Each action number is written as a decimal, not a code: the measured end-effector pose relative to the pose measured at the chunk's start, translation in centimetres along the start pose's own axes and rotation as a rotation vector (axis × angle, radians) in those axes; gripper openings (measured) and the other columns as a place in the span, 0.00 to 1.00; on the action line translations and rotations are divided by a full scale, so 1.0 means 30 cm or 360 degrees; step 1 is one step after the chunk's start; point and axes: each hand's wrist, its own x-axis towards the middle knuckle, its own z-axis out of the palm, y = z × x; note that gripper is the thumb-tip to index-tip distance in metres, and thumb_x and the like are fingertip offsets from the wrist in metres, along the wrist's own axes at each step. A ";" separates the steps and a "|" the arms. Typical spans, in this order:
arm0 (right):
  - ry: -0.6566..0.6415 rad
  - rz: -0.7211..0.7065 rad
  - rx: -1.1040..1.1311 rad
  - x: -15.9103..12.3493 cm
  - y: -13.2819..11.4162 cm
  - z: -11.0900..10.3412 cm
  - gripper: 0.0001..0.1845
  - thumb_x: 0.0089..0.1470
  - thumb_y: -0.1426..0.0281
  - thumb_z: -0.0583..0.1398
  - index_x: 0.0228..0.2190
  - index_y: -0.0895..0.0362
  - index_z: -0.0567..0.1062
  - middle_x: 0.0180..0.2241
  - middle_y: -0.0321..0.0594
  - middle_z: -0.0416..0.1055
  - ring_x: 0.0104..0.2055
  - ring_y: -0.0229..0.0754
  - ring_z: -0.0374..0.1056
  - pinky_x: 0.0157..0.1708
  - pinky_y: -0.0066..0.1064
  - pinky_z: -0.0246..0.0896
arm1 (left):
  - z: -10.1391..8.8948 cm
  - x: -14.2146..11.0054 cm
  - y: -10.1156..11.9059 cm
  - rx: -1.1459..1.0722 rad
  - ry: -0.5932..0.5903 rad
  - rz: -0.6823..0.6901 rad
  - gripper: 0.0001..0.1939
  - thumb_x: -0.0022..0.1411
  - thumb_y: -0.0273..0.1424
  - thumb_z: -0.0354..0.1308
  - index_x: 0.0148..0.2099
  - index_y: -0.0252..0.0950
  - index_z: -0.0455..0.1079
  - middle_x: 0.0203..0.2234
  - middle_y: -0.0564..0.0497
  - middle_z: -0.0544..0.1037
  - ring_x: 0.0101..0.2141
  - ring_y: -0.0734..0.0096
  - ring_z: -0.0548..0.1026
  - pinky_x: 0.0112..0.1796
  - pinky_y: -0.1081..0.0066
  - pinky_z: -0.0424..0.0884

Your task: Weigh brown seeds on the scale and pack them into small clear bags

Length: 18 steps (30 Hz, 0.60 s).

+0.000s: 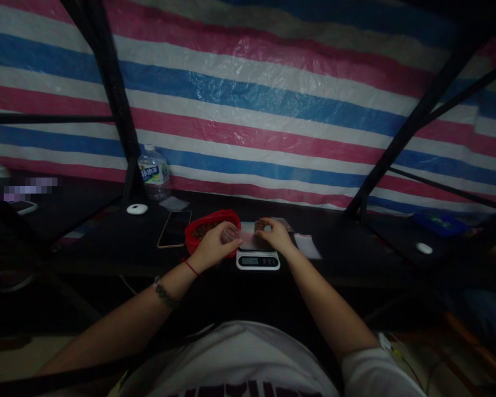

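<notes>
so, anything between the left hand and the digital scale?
Nothing visible. The left hand, holding a small clear cup, is over the red bag, next to the digital scale; the right hand is on its opposite side.

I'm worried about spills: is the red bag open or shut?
Open: the red bag has its rim spread apart, and brown pieces show inside it.

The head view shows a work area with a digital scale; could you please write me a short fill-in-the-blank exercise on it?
1. The smartphone lies to the ____ of the red container.
2. The tabletop around the digital scale is coloured ____.
3. The red cord is worn on the person's ____ wrist.
4. The striped sheet at the back is white, pinkish red and ____.

Missing words: left; black; left; blue.
</notes>
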 end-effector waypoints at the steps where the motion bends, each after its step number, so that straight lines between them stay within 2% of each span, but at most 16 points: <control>1: 0.0006 0.0006 0.0108 -0.006 -0.015 -0.001 0.22 0.43 0.69 0.65 0.44 0.55 0.75 0.43 0.42 0.76 0.46 0.44 0.71 0.50 0.40 0.64 | 0.001 -0.001 0.001 -0.0007 0.0001 -0.0005 0.17 0.55 0.41 0.60 0.43 0.36 0.68 0.36 0.48 0.78 0.37 0.65 0.76 0.39 0.67 0.71; 3: -0.0012 -0.0006 0.0334 -0.025 -0.055 -0.006 0.24 0.43 0.69 0.65 0.45 0.55 0.74 0.45 0.42 0.75 0.47 0.44 0.71 0.50 0.39 0.64 | 0.004 -0.004 0.006 -0.0001 -0.0007 -0.0007 0.18 0.55 0.41 0.60 0.44 0.36 0.68 0.37 0.48 0.78 0.37 0.65 0.76 0.40 0.67 0.71; 6: -0.0167 -0.0058 0.0616 -0.066 -0.129 -0.019 0.27 0.42 0.70 0.65 0.48 0.54 0.72 0.46 0.43 0.73 0.47 0.43 0.71 0.49 0.38 0.65 | 0.010 -0.013 0.020 0.0054 -0.0064 0.0002 0.20 0.53 0.43 0.61 0.44 0.36 0.69 0.36 0.48 0.78 0.36 0.65 0.76 0.40 0.67 0.70; 10: -0.0283 -0.0082 0.0878 -0.116 -0.209 -0.035 0.31 0.41 0.70 0.67 0.49 0.53 0.67 0.44 0.42 0.72 0.45 0.41 0.71 0.45 0.34 0.68 | 0.016 -0.027 0.045 0.0105 -0.0142 0.0006 0.23 0.51 0.46 0.62 0.44 0.36 0.70 0.34 0.50 0.78 0.34 0.64 0.76 0.37 0.68 0.70; 14: -0.0308 -0.0185 0.0785 -0.144 -0.260 -0.062 0.23 0.41 0.71 0.67 0.42 0.55 0.71 0.40 0.39 0.73 0.41 0.41 0.72 0.42 0.33 0.68 | 0.018 -0.037 0.062 0.0091 -0.0168 0.0026 0.25 0.50 0.46 0.63 0.45 0.35 0.69 0.35 0.48 0.78 0.35 0.63 0.76 0.37 0.67 0.70; 18: -0.0379 -0.0469 0.0473 -0.153 -0.306 -0.114 0.17 0.46 0.72 0.65 0.41 0.53 0.76 0.41 0.41 0.71 0.42 0.41 0.70 0.42 0.34 0.68 | 0.021 -0.044 0.071 0.0126 -0.0181 0.0069 0.23 0.51 0.44 0.63 0.44 0.35 0.70 0.36 0.48 0.78 0.36 0.62 0.76 0.37 0.66 0.70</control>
